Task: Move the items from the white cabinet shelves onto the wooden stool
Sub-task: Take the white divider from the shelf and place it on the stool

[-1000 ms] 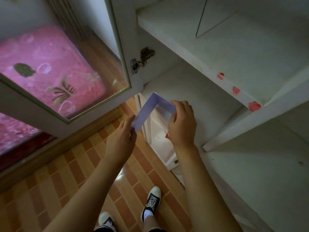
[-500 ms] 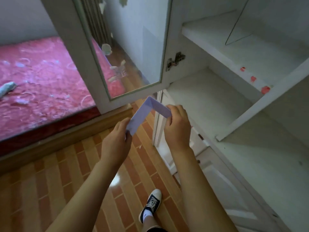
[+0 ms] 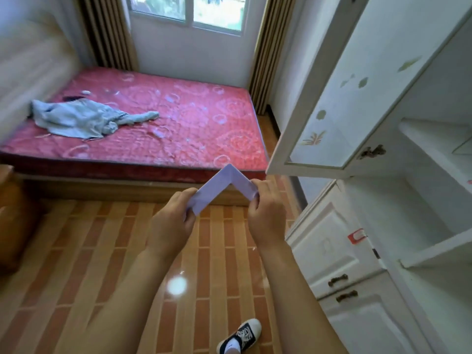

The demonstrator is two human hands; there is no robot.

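Observation:
A pale purple folded paper piece, bent into an upside-down V, hangs in front of me above the floor. My left hand pinches its lower left end and my right hand pinches its right end. The white cabinet stands at the right with its glass door swung open; the shelves I can see are bare. A brown wooden object at the far left edge is blurred, and I cannot tell whether it is the stool.
A bed with a red patterned mattress lies ahead, with a light blue garment on it. The tiled floor stretches between bed and cabinet. My shoe shows at the bottom. A window with curtains is at the back.
My view has swung left, away from the cabinet shelves and toward the bed. Both hands have carried the paper piece out of the cabinet into the room.

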